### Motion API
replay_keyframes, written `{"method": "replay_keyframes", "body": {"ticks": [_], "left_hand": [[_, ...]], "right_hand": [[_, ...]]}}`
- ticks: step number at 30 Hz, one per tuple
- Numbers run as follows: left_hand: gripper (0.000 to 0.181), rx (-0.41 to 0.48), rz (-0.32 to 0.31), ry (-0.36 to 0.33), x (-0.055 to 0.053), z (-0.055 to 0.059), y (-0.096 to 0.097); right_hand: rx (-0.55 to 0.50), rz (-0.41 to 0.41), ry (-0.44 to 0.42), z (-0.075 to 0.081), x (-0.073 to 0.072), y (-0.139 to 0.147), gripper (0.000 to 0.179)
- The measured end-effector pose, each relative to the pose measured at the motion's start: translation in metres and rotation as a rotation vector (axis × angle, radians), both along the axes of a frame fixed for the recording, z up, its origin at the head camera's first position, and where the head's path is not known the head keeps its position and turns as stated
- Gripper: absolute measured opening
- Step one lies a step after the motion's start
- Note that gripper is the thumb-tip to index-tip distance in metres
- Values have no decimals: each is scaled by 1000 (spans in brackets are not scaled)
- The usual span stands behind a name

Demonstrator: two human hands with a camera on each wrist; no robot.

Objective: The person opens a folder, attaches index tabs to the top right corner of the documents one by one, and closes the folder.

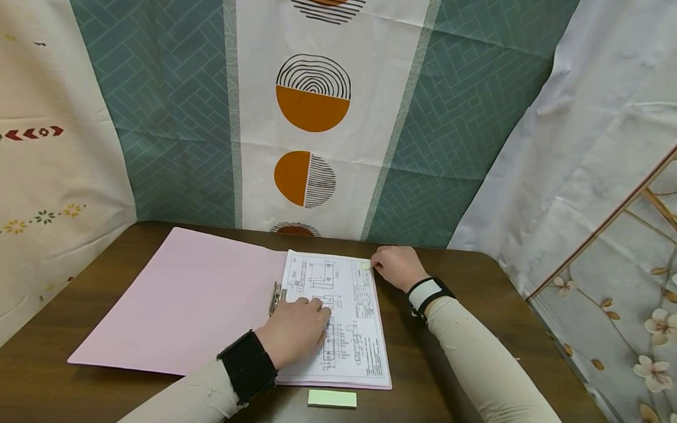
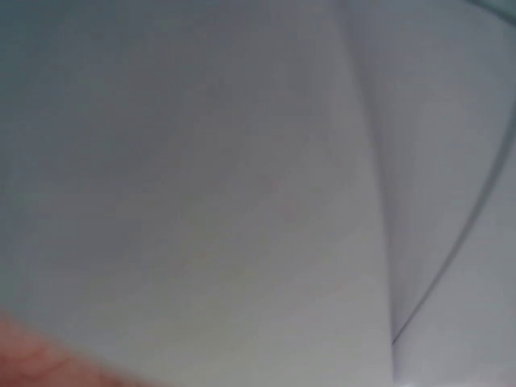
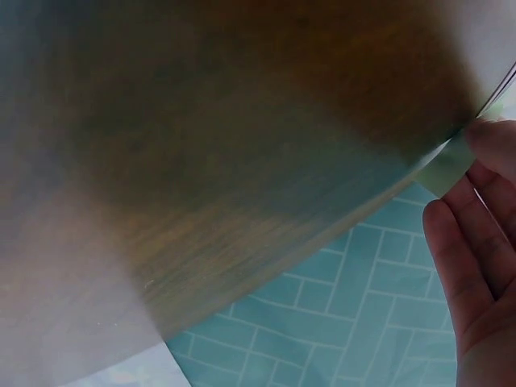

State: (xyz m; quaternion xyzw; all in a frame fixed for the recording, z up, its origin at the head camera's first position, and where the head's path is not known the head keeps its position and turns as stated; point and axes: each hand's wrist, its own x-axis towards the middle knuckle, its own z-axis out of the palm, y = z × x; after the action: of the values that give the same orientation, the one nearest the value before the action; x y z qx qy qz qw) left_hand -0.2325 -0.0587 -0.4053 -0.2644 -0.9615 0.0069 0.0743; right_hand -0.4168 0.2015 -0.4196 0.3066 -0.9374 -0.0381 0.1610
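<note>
A pink folder (image 1: 195, 300) lies spread on the table, with printed technical drawing sheets (image 1: 362, 343) on its right side. My left hand (image 1: 297, 331) rests on the drawings, fingers loosely bent; the left wrist view shows only blurred paper (image 2: 242, 201) and a bit of skin. At the sheets' upper right corner, my right hand (image 1: 398, 266) pinches a pale green sticky note (image 3: 447, 169) at the paper's edge. Its thumb covers part of the note, and the other fingers (image 3: 455, 250) lie beneath.
A metal clip (image 1: 276, 296) sits by the folder's fold. Just in front of the folder lies a pale green sticky note pad (image 1: 332, 398). The brown table (image 1: 438, 389) meets patterned cloth (image 1: 180, 106) at the back and sides.
</note>
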Motion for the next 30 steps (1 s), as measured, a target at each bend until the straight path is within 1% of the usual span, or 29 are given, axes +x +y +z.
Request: {"method": "replay_keyframes", "body": {"ticks": [6,12,16,20,22,23,26,28,30], "left_hand": [[33,4,3,1,0,1,0],[32,1,-9,5,-2,1,0],[31,-16,-34,-27,-7,6,-1],[24,-65,-64,-65,-19,15,3],[23,-104,-84,-61,-28,17,8],[23,-124,-95,-49,-33,17,11],[26,-177,-119,-1,-50,11,22],[30,-195,-126,35,-63,4,29],[34,-199,-122,43,-76,-3,35]], "right_hand": [[0,2,-3,2,0,1,14],[-4,23,-6,-1,-2,5,13],[-5,44,-3,0,0,7,12],[-3,59,0,1,3,8,12],[-4,59,0,0,3,9,13],[-6,58,-2,-1,3,9,13],[-15,57,-6,-2,3,8,14],[-18,60,-11,-3,2,8,14],[-21,67,-16,-3,2,7,14]]}}
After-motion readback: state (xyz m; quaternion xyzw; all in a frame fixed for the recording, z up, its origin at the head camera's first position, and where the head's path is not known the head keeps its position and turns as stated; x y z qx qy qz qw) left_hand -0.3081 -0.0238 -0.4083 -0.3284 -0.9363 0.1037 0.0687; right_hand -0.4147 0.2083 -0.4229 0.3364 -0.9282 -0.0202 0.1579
